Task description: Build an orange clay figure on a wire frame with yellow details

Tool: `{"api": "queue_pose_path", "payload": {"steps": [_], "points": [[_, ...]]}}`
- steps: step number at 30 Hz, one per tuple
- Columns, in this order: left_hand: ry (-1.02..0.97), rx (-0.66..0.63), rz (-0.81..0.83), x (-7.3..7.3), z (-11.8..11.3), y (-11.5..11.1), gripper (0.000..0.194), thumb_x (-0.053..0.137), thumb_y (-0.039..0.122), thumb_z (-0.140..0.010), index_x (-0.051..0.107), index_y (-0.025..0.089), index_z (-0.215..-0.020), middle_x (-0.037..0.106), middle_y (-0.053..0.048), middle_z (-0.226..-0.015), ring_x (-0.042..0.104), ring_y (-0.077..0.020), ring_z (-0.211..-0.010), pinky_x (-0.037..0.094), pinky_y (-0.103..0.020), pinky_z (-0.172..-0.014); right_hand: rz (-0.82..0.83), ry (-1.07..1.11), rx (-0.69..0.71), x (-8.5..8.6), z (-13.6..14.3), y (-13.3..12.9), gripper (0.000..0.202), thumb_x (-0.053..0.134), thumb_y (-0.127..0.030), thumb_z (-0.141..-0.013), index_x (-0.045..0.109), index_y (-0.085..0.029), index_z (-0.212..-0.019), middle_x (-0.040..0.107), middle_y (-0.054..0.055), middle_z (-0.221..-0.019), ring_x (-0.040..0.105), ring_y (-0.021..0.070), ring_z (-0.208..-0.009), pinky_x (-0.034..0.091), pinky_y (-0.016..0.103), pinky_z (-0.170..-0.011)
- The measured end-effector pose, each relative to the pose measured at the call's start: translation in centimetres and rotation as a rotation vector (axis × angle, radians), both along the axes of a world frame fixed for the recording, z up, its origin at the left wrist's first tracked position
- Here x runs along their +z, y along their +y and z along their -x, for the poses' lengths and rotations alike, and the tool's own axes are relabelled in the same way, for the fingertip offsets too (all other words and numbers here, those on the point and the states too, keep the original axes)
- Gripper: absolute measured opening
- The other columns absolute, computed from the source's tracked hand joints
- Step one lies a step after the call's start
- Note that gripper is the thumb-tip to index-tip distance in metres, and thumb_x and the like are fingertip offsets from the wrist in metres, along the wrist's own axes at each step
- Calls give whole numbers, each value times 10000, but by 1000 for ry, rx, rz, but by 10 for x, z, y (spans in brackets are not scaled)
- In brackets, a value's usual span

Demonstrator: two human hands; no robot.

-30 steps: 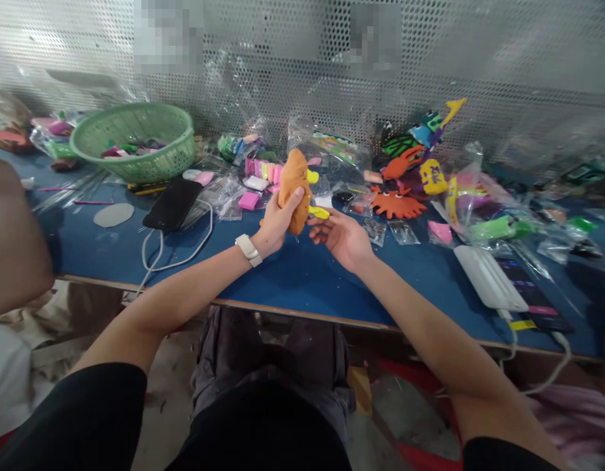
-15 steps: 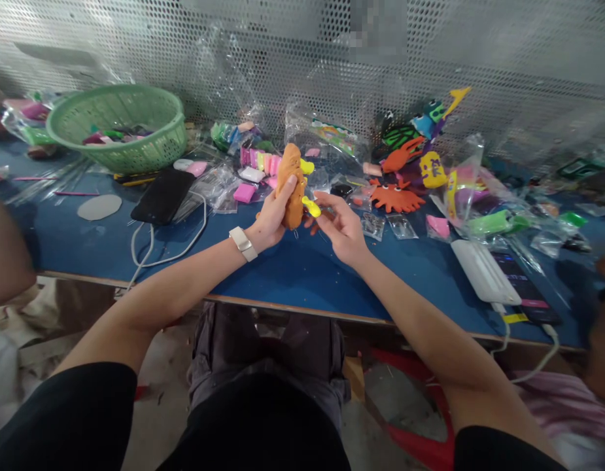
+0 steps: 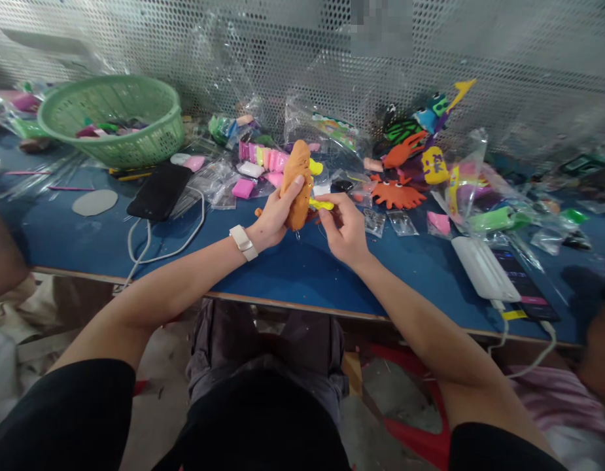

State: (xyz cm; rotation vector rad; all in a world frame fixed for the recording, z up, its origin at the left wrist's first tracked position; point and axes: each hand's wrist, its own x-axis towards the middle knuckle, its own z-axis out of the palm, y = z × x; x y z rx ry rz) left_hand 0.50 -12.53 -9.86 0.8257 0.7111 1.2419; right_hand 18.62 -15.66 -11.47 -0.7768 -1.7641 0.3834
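My left hand (image 3: 277,212) is closed around an orange-brown clay figure (image 3: 297,186), its thumb pressed on the front. The figure stands upright over the table's middle. A yellow clay piece (image 3: 315,168) sticks out at its upper right side. Lower down, a second yellow piece (image 3: 322,205) reaches from the figure to my right hand (image 3: 344,226), whose thumb and fingers pinch its outer end. A thin wire loop hangs below the figure.
Behind lie pink clay pieces (image 3: 243,188) and plastic bags. A green basket (image 3: 172,131) and a black phone (image 3: 159,191) are left. Orange crab figure (image 3: 397,192), white power bank (image 3: 484,269) and another phone are right. People's arms show at both sides.
My right hand's fingers have closed on the lower yellow piece, which now points more sideways. The orange-brown figure has shifted slightly right with my left hand.
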Motion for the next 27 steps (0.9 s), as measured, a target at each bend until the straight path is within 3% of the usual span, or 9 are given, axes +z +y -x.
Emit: {"api": "queue_pose_path", "payload": {"steps": [2,5,8,11,13,17,22,27], "points": [[-18,-4,-6,-1,-1,0,448,759,647,-1139,724,202,-1176,728,-90,-1070,793,-436,-1365,720,-548,-1050,3,12,3,-3,1,1,270,667,-482,-1197,794,-285,-1330,833,96,-1286,858,279,-1097,759,464,-886],[-36,1,-10,3,-2,-2,423,763,617,-1148,734,198,-1205,740,-89,-1106,752,-468,-1442,702,-572,-1082,50,54,13,-4,2,2,329,766,-491,-1135,788,-286,-1391,840,98,-1353,864,291,-1149,761,475,-961],[-31,45,-8,8,-2,-6,333,748,533,-1178,751,200,-1198,771,-80,-1133,773,-389,-1408,697,-485,-1096,145,71,14,-2,3,1,391,845,-514,-1058,805,-274,-1364,864,97,-1353,868,306,-1162,757,497,-1024],[-6,51,-27,11,-2,-9,233,730,414,-1190,750,188,-1138,787,-62,-1077,819,-223,-1120,704,-335,-1004,198,49,-21,2,4,-1,334,859,-526,-1028,844,-263,-1233,898,81,-1252,876,308,-1084,759,518,-1013],[8,38,-29,11,-3,-9,212,716,389,-1192,741,189,-1128,796,-50,-1043,788,-166,-960,701,-285,-919,190,50,-50,4,4,-2,297,852,-521,-1033,861,-264,-1181,908,74,-1219,880,303,-1048,760,516,-992],[49,43,-8,9,-4,-8,195,704,400,-1195,750,220,-1136,845,-60,-1064,806,-183,-1001,698,-272,-889,166,117,-63,6,7,-4,339,861,-594,-1036,880,-279,-1162,912,73,-1206,888,295,-1010,772,505,-961],[30,87,-15,7,-4,-6,186,771,389,-1164,771,207,-1127,848,-65,-1101,813,-187,-1036,675,-302,-954,246,245,21,4,12,-6,567,927,-745,-941,880,-266,-1241,907,94,-1260,894,307,-1069,777,504,-988],[54,100,-50,2,-4,-4,170,822,369,-1133,765,211,-1104,846,-46,-1079,798,-157,-976,652,-251,-885,271,225,-23,6,14,-10,481,848,-715,-1034,913,-249,-1135,924,83,-1088,884,270,-872,770,463,-835]]}}
